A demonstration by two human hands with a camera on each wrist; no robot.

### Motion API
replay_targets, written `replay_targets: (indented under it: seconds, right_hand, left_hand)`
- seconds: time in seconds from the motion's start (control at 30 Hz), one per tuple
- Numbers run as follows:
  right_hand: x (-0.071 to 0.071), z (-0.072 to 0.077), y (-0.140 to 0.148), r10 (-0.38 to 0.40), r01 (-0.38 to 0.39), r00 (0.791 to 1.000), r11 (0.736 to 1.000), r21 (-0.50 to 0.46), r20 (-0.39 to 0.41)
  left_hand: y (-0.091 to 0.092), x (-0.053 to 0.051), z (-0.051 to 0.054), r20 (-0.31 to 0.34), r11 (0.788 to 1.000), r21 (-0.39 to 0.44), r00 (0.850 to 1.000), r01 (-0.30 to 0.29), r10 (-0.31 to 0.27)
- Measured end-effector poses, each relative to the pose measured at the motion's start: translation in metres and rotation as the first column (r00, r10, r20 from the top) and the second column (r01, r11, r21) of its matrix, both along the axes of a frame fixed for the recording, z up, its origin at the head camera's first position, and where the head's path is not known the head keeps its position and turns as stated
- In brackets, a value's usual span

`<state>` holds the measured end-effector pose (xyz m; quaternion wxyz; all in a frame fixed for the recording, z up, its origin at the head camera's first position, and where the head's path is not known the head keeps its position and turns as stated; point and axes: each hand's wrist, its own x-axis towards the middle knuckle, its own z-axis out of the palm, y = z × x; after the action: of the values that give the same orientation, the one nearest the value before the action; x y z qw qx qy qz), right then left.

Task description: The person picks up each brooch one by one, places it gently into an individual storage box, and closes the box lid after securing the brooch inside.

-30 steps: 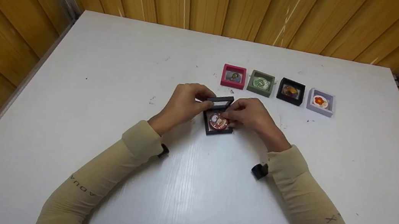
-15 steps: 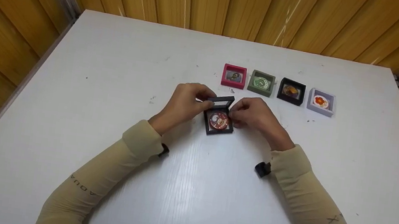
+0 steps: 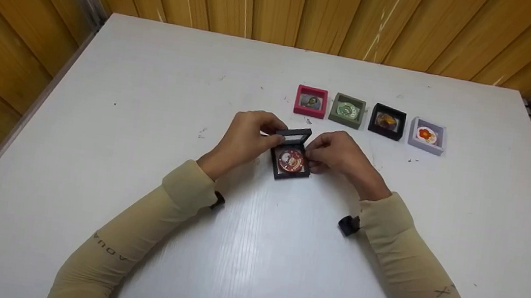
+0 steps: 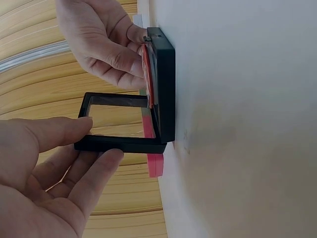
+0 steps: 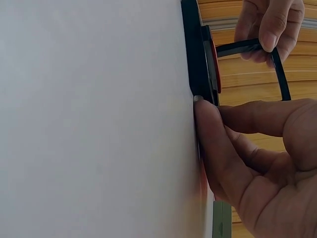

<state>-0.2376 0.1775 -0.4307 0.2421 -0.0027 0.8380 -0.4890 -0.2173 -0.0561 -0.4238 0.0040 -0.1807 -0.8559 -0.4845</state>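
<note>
A small black display case (image 3: 291, 176) lies on the table between the hands, its hinged lid (image 4: 119, 144) raised, a clear window in it. In the base rests a round red badge (image 3: 291, 161) with a printed picture. My left hand (image 3: 252, 136) pinches the lid between thumb and fingers. At the base's right side, my right hand (image 3: 339, 153) has its curled thumb and finger pinching the edge, close to the badge. In the right wrist view, the fingertips (image 5: 205, 111) meet the base's end.
Behind the hands stands a row of similar cases: pink (image 3: 310, 101), green (image 3: 347, 110), black (image 3: 387, 121) and pale lilac (image 3: 427, 135), each with a picture inside. The white table (image 3: 178, 71) ends at a yellow wood-panelled wall (image 3: 279, 4).
My right hand has drawn back from over the badge to the case's right edge. The badge is now fully uncovered. The left hand and raised lid have stayed put.
</note>
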Motion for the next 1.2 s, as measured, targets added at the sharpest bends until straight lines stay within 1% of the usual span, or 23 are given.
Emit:
replay_targets:
  seconds: [0.3, 0.57, 0.73, 0.9, 1.07, 1.2]
  right_hand:
    - [-0.001, -0.001, 0.001, 0.003, -0.003, 1.000, 1.000, -0.004, 0.013]
    - [-0.002, -0.001, 0.001, 0.002, -0.002, 1.000, 1.000, -0.013, 0.024]
    - [-0.002, -0.002, 0.002, -0.005, 0.005, 1.000, 1.000, -0.012, 0.019]
    - [-0.002, -0.002, 0.002, 0.005, -0.005, 1.000, 1.000, -0.002, 0.011]
    - [-0.002, -0.002, 0.002, 0.023, -0.023, 1.000, 1.000, 0.017, -0.006]
    - [-0.003, -0.002, 0.002, 0.020, -0.020, 1.000, 1.000, 0.021, -0.004]
  left_hand:
    - [-0.001, 0.000, 0.000, -0.020, 1.000, -0.001, 0.999, 0.027, -0.027]
    - [-0.002, 0.001, 0.005, 0.024, 0.996, -0.015, 0.996, 0.085, -0.084]
    - [-0.002, 0.002, 0.007, 0.034, 0.990, -0.063, 0.992, 0.125, -0.123]
    - [-0.002, 0.003, 0.008, 0.025, 0.980, -0.115, 0.987, 0.163, -0.161]
    - [-0.001, 0.005, 0.009, 0.015, 0.970, -0.150, 0.982, 0.190, -0.190]
    - [0.000, 0.006, 0.010, 0.006, 0.958, -0.203, 0.979, 0.201, -0.204]
